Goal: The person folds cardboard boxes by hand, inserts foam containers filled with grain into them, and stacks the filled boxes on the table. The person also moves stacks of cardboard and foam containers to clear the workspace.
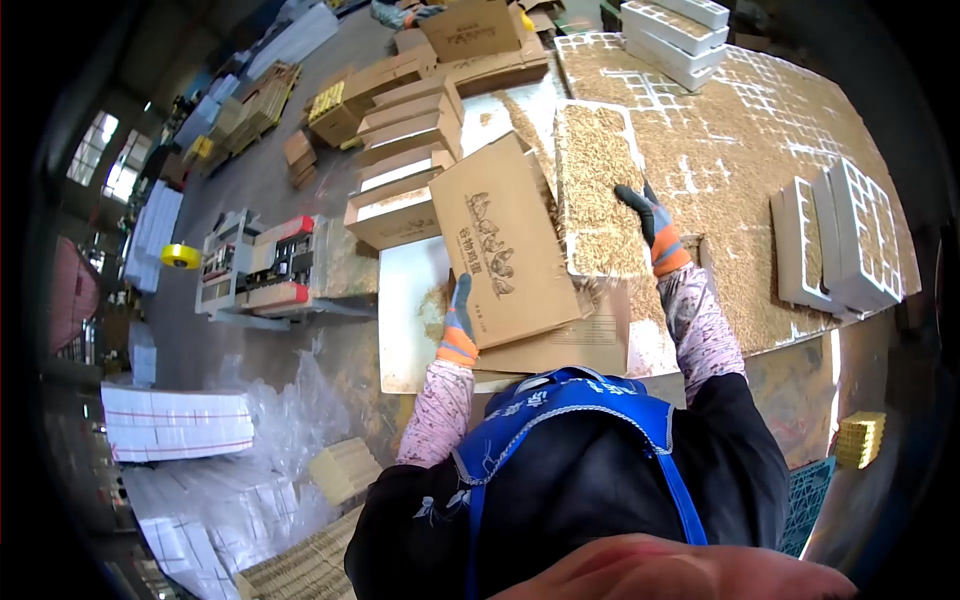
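My left hand (459,318), in a grey and orange work glove, grips the near left edge of a tilted brown cardboard box (505,245) printed with chickens and Chinese characters. Another flattened piece of cardboard (590,338) lies under the box. My gloved right hand (652,228) is at the right edge of a white foam tray (598,180) filled with tan husks. Its thumb lies over the tray's top and the other fingers go down the side, partly hidden. Box and tray are side by side on the table, close to each other.
Several open cartons (405,150) stand in a row beyond the box. Husks cover the table (740,210), with stacked foam trays (860,240) at the right and more trays (675,45) at the back. A tape machine (265,260) stands left. A co-worker's gloved hand (425,14) shows at the far end.
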Demonstrator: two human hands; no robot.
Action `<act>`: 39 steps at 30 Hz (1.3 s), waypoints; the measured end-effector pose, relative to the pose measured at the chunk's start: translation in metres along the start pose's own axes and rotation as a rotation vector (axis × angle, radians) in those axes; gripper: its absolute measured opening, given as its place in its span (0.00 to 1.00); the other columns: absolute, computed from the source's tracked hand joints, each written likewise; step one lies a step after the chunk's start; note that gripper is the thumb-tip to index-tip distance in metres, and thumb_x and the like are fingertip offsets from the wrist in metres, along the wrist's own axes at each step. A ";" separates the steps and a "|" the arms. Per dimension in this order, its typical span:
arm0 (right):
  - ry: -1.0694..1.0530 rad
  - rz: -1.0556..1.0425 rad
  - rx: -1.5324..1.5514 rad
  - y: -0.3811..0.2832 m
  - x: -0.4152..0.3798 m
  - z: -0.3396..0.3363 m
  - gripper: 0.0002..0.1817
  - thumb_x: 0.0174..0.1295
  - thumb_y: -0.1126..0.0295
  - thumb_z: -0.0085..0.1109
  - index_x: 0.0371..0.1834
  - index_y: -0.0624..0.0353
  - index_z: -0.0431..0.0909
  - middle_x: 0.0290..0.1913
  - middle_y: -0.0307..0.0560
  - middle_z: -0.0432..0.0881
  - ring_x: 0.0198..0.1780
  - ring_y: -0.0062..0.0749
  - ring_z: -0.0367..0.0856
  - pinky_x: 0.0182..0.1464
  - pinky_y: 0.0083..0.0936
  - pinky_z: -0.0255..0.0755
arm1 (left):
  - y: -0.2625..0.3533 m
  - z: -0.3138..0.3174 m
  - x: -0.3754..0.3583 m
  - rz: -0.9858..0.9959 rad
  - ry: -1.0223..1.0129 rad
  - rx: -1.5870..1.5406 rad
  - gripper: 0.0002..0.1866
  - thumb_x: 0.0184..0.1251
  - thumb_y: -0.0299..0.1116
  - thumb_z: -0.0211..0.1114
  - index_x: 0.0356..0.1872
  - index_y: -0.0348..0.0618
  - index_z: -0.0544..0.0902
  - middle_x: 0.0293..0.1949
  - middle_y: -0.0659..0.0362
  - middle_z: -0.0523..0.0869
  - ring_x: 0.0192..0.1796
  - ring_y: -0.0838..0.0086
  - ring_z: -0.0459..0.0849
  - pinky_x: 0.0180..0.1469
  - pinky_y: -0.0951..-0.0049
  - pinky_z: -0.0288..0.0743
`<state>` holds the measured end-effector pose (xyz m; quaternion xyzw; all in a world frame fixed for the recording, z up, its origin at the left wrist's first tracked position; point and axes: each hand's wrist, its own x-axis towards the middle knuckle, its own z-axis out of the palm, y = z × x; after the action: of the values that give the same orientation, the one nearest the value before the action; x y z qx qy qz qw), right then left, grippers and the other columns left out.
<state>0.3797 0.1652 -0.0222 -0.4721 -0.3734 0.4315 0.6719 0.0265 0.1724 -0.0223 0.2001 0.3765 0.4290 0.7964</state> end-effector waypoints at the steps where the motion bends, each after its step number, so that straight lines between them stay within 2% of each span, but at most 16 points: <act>1: -0.123 -0.600 -0.502 -0.001 -0.018 -0.006 0.20 0.60 0.70 0.57 0.54 0.68 0.73 0.52 0.50 0.78 0.53 0.34 0.77 0.56 0.27 0.72 | 0.001 -0.015 0.009 -0.001 -0.015 0.003 0.21 0.65 0.44 0.58 0.55 0.43 0.74 0.46 0.59 0.82 0.45 0.70 0.81 0.45 0.71 0.77; 3: -0.053 -0.171 -0.055 0.013 -0.015 -0.019 0.18 0.60 0.72 0.55 0.53 0.67 0.74 0.50 0.50 0.79 0.54 0.34 0.76 0.55 0.26 0.72 | 0.004 -0.043 0.023 -0.110 -0.189 0.047 0.24 0.65 0.47 0.58 0.57 0.44 0.72 0.48 0.58 0.81 0.47 0.68 0.81 0.49 0.67 0.77; 11: 0.096 0.131 0.081 -0.034 -0.076 0.040 0.22 0.57 0.75 0.58 0.57 0.61 0.72 0.54 0.53 0.77 0.49 0.35 0.80 0.51 0.26 0.75 | 0.007 0.024 -0.001 -0.109 -0.163 0.025 0.23 0.65 0.42 0.59 0.57 0.42 0.72 0.48 0.59 0.81 0.45 0.72 0.81 0.46 0.71 0.78; 14: -0.173 -0.556 -0.957 0.024 -0.070 0.004 0.28 0.61 0.73 0.55 0.66 0.59 0.61 0.50 0.49 0.78 0.52 0.31 0.77 0.54 0.25 0.71 | 0.004 0.032 -0.001 -0.043 -0.237 0.272 0.22 0.64 0.43 0.60 0.57 0.44 0.72 0.49 0.57 0.80 0.46 0.71 0.81 0.46 0.69 0.78; 15: -0.177 -0.554 -0.959 0.043 -0.066 0.000 0.28 0.61 0.73 0.55 0.66 0.59 0.61 0.50 0.49 0.78 0.52 0.31 0.77 0.54 0.25 0.71 | 0.002 0.035 -0.005 -0.045 -0.235 0.267 0.22 0.64 0.43 0.60 0.57 0.44 0.72 0.49 0.57 0.80 0.46 0.71 0.81 0.46 0.69 0.78; 17: 0.003 -0.210 -0.435 0.058 -0.065 -0.002 0.20 0.64 0.65 0.53 0.56 0.63 0.72 0.49 0.46 0.79 0.53 0.30 0.75 0.56 0.27 0.68 | 0.001 0.045 -0.014 -0.175 -0.252 0.120 0.23 0.65 0.43 0.59 0.58 0.43 0.71 0.49 0.56 0.80 0.46 0.69 0.82 0.47 0.67 0.78; 18: 0.245 0.360 -0.051 -0.012 -0.075 0.051 0.19 0.65 0.66 0.50 0.55 0.65 0.72 0.54 0.47 0.76 0.55 0.33 0.74 0.57 0.28 0.68 | -0.006 0.044 -0.011 -0.177 -0.254 0.120 0.23 0.65 0.43 0.59 0.58 0.43 0.71 0.49 0.56 0.80 0.46 0.69 0.82 0.47 0.67 0.78; 19: 0.150 0.426 -0.122 -0.006 -0.070 0.049 0.21 0.65 0.72 0.46 0.61 0.68 0.64 0.53 0.48 0.77 0.51 0.35 0.76 0.53 0.29 0.70 | -0.019 0.040 -0.007 -0.203 -0.242 0.113 0.24 0.65 0.44 0.58 0.58 0.43 0.71 0.50 0.55 0.80 0.47 0.68 0.81 0.49 0.66 0.78; 21: -0.016 -0.434 -0.557 0.052 -0.068 0.034 0.23 0.66 0.76 0.41 0.65 0.67 0.58 0.53 0.48 0.76 0.51 0.33 0.75 0.53 0.27 0.69 | -0.036 0.035 0.004 -0.212 -0.254 0.104 0.25 0.66 0.45 0.57 0.59 0.42 0.70 0.51 0.54 0.79 0.49 0.66 0.80 0.51 0.64 0.77; 23: -0.234 -0.104 -0.677 0.034 -0.070 0.042 0.25 0.68 0.75 0.40 0.69 0.59 0.54 0.63 0.49 0.65 0.61 0.30 0.66 0.64 0.24 0.59 | -0.049 0.027 0.010 -0.277 -0.387 -0.186 0.26 0.67 0.46 0.55 0.60 0.41 0.69 0.53 0.53 0.78 0.52 0.63 0.79 0.55 0.62 0.74; 24: -0.192 0.228 -0.050 0.023 -0.069 0.056 0.23 0.70 0.68 0.40 0.67 0.60 0.58 0.60 0.49 0.69 0.58 0.27 0.69 0.62 0.26 0.62 | -0.060 0.019 0.018 -0.218 -0.400 -0.203 0.26 0.67 0.47 0.54 0.60 0.41 0.69 0.54 0.53 0.78 0.53 0.62 0.78 0.56 0.61 0.73; 27: -0.447 -0.068 -0.317 -0.065 -0.105 0.098 0.22 0.71 0.62 0.39 0.64 0.59 0.63 0.59 0.47 0.70 0.57 0.25 0.70 0.59 0.28 0.65 | -0.069 0.015 0.021 -0.152 -0.398 -0.290 0.29 0.66 0.49 0.54 0.62 0.40 0.67 0.56 0.51 0.75 0.56 0.59 0.76 0.58 0.56 0.71; 31: -0.558 0.026 -0.097 -0.049 -0.087 0.099 0.22 0.70 0.62 0.42 0.63 0.61 0.65 0.59 0.47 0.70 0.57 0.25 0.70 0.59 0.30 0.66 | -0.063 0.011 0.012 -0.313 -0.510 -0.435 0.33 0.66 0.52 0.54 0.65 0.41 0.61 0.61 0.49 0.69 0.60 0.54 0.70 0.60 0.50 0.67; 33: -0.654 -0.779 -0.802 -0.038 -0.064 0.089 0.24 0.65 0.64 0.49 0.61 0.64 0.66 0.57 0.50 0.72 0.58 0.29 0.70 0.61 0.29 0.64 | -0.059 0.009 0.005 -0.163 -0.515 -0.429 0.32 0.66 0.51 0.53 0.65 0.42 0.61 0.61 0.49 0.69 0.61 0.55 0.70 0.62 0.51 0.65; 35: -0.386 0.130 -0.163 -0.113 -0.089 0.122 0.26 0.58 0.68 0.55 0.60 0.67 0.67 0.56 0.54 0.73 0.60 0.34 0.69 0.63 0.29 0.62 | -0.058 -0.004 0.015 -0.052 -0.533 -0.494 0.31 0.67 0.50 0.51 0.65 0.43 0.61 0.62 0.50 0.69 0.62 0.57 0.69 0.64 0.52 0.63; 39: -0.222 -0.276 -0.587 -0.031 -0.096 0.088 0.25 0.62 0.64 0.51 0.63 0.61 0.65 0.59 0.48 0.71 0.62 0.35 0.67 0.64 0.34 0.58 | -0.036 -0.011 0.010 0.551 -0.320 0.526 0.30 0.69 0.51 0.47 0.66 0.44 0.61 0.64 0.54 0.66 0.64 0.59 0.66 0.65 0.54 0.60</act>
<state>0.2728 0.0975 0.0226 -0.5404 -0.6130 0.2594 0.5147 0.0406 0.1614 -0.0567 0.5543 0.2772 0.4788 0.6218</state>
